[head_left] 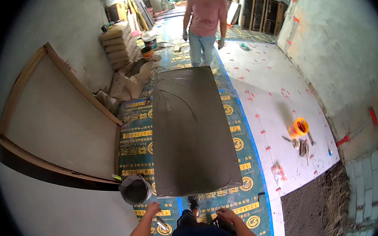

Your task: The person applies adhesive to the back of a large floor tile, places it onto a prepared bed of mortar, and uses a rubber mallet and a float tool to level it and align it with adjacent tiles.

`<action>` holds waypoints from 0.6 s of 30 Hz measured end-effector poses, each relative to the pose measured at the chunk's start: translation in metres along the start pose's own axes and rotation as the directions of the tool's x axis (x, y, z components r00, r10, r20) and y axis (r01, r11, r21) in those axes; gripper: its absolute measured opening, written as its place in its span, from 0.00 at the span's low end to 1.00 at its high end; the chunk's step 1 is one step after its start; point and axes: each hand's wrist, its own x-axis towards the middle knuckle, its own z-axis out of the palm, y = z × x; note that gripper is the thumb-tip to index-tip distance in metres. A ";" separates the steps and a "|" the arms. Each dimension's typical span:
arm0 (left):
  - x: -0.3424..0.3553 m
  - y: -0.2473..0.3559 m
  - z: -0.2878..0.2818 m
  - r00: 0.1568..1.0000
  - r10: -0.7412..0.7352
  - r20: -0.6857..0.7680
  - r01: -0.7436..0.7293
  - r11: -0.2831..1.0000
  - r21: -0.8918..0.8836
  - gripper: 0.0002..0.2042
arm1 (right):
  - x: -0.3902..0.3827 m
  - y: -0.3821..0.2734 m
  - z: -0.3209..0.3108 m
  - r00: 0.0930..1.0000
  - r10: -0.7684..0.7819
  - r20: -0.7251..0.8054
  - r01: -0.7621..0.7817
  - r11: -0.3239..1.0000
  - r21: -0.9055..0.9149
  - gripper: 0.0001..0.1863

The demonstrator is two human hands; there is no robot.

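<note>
A large rectangular slab [190,135] coated in wet grey mortar lies in front of me, with curved trowel marks toward its far end. My left hand [152,209] has its fingers curled, just short of the slab's near left corner and beside a bucket of grey mortar [135,191]. Below it a slim pale tool [162,224] shows; whether the hand grips it is unclear. My right hand [226,215] is closed near my body, right of my shoes. What it holds, if anything, is hidden.
Beyond the slab stands a person in a pink shirt [205,17], wearing gloves. At left are a framed panel [64,114], stacked sacks [119,46] and an opened sack [135,80]. On the white flooring [257,81] at right, an orange bucket [298,128] stands near tools [304,148]; bare soil [316,205] borders it.
</note>
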 end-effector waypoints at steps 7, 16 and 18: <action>0.025 0.087 0.041 0.979 0.163 -0.125 -0.161 0.987 0.026 0.13 | -0.035 0.085 -0.121 0.797 0.583 -0.157 -0.425 0.726 0.541 0.11; -0.030 -0.033 0.107 0.981 -0.034 -0.192 0.103 0.926 0.364 0.10 | -0.030 0.143 -0.236 0.725 0.678 -0.120 -0.383 0.542 0.748 0.07; -0.043 -0.052 0.130 0.984 -0.152 -0.091 0.177 0.874 0.453 0.11 | -0.014 0.139 -0.251 0.715 0.689 -0.116 -0.391 0.532 0.751 0.07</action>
